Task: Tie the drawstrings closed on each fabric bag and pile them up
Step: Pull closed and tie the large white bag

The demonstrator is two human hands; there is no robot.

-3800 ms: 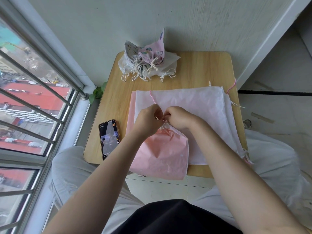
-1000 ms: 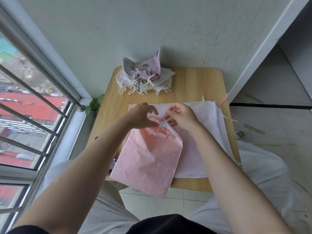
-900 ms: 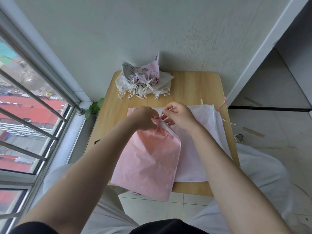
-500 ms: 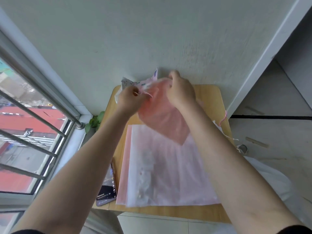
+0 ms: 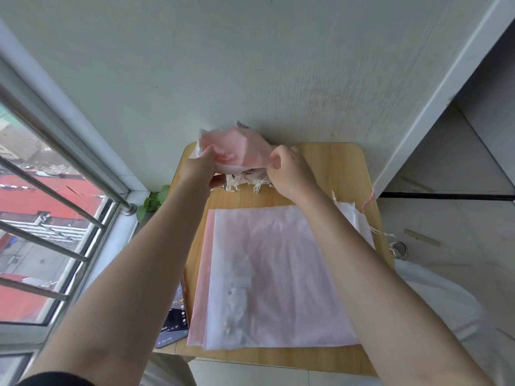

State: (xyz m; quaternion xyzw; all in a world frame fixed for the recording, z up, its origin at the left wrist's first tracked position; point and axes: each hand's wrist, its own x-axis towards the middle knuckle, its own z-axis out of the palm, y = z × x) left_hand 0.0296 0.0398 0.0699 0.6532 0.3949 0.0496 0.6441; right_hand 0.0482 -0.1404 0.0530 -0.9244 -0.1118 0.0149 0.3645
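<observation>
Over far pile [image 5: 250,178], left grip [image 5: 202,167], right grip [image 5: 287,168] both grasping pink bag [image 5: 239,150]

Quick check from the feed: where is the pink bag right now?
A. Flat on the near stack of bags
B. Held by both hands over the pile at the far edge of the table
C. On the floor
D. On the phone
B: both the left hand and right hand hold the pink bag above the pile of tied bags by the wall, at the table far edge.
</observation>
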